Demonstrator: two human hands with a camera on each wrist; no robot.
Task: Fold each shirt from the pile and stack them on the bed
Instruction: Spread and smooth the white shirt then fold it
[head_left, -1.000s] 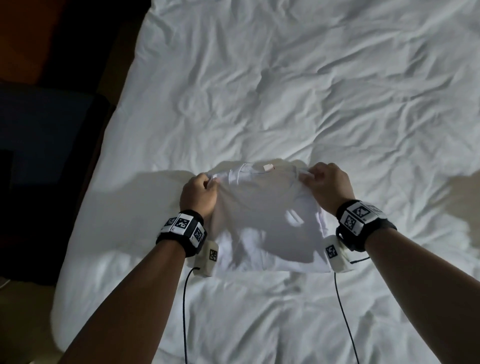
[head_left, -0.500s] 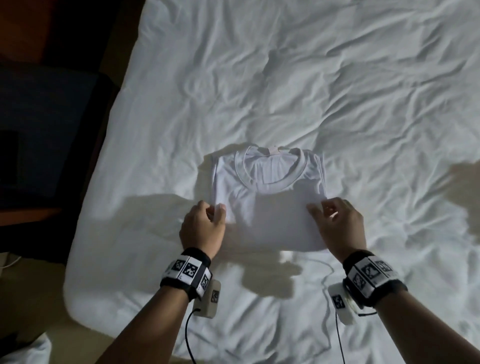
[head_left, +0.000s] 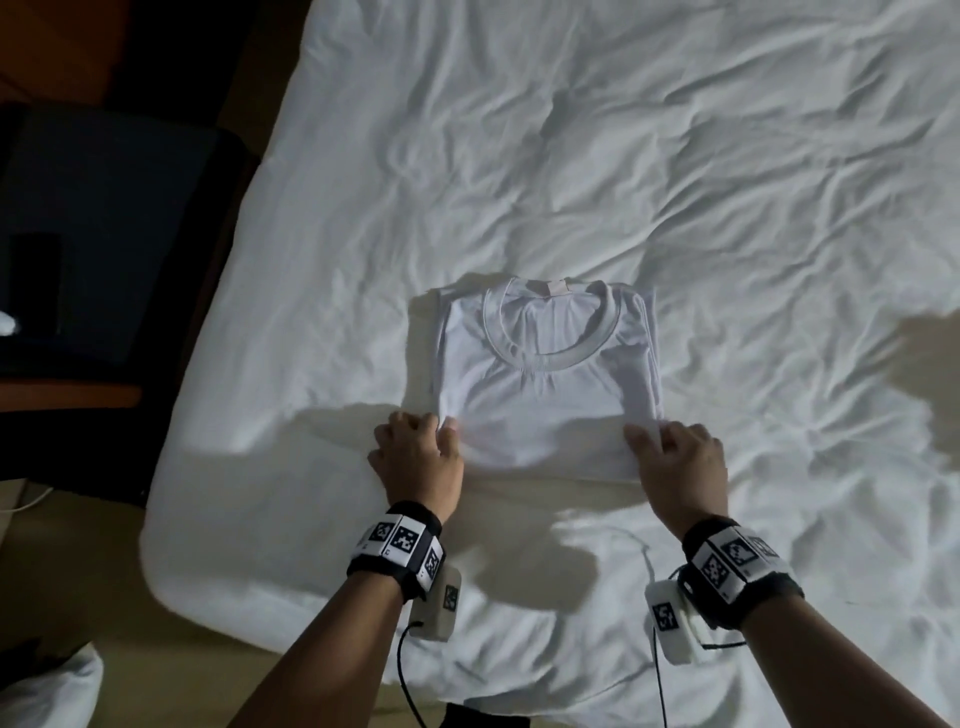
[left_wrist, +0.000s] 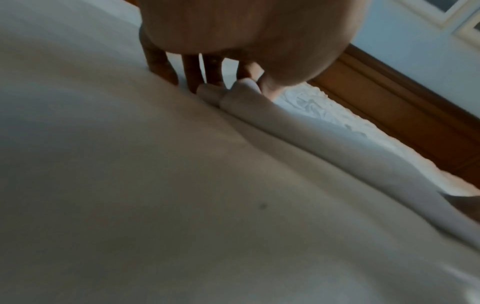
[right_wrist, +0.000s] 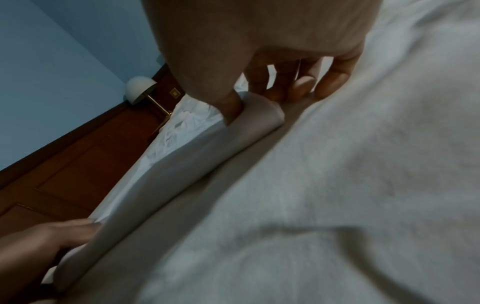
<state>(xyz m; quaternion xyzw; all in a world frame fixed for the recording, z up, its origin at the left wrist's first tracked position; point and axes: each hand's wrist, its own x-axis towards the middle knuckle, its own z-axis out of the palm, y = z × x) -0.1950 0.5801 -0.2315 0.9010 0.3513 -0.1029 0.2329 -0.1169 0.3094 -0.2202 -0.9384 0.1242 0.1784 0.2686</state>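
Pinching the near corners of the folded white shirt (head_left: 545, 384): left hand (head_left: 418, 457) and right hand (head_left: 675, 462), thumbs on top. Shirt lies flat at frame centre on the rumpled bed (head_left: 675, 156), collar toward the top

Bare forearms. Each wrist wears a black band (head_left: 397, 553) with black-and-white square markers, a white tagged box (head_left: 438, 604) beneath, black cable (head_left: 408, 691) trailing.

Dim room with uneven light. In the head view, the white bed (head_left: 675, 156) is brightest toward the top, while soft, broad shadows of the arms darken its near part. The floor at left is nearly black. Both wrist views are murky, grainy and blurred, with the nearest bedding smeared out of focus.
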